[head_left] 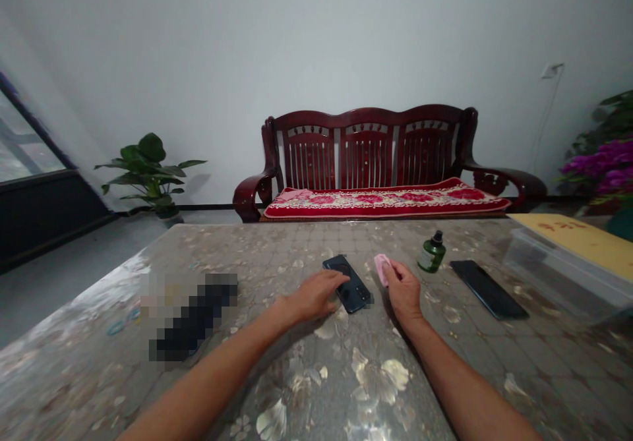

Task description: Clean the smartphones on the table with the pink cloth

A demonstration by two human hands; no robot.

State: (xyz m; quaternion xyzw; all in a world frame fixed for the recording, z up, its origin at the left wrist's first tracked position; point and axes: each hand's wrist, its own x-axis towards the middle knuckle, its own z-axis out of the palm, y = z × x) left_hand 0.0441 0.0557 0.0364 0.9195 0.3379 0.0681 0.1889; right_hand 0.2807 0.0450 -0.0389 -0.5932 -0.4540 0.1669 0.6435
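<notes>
A dark smartphone [354, 291] lies on the table with its camera side up. My left hand [316, 293] reaches over the phone's left edge, fingers on its back and thumb along the near side, holding it against the tabletop. Just right of the phone, my right hand [404, 289] pinches a small folded pink cloth [382, 269] between thumb and fingers. The cloth is raised beside the phone and apart from it. A green bottle [432, 255] with a black top stands beyond my right hand.
Another dark phone-like slab [488, 289] lies at right, near a clear plastic box [558, 276] with a yellow sheet [578, 236] on top. A pixelated dark object [198, 319] is at left. The patterned table [297, 388] faces a wooden bench [366, 154].
</notes>
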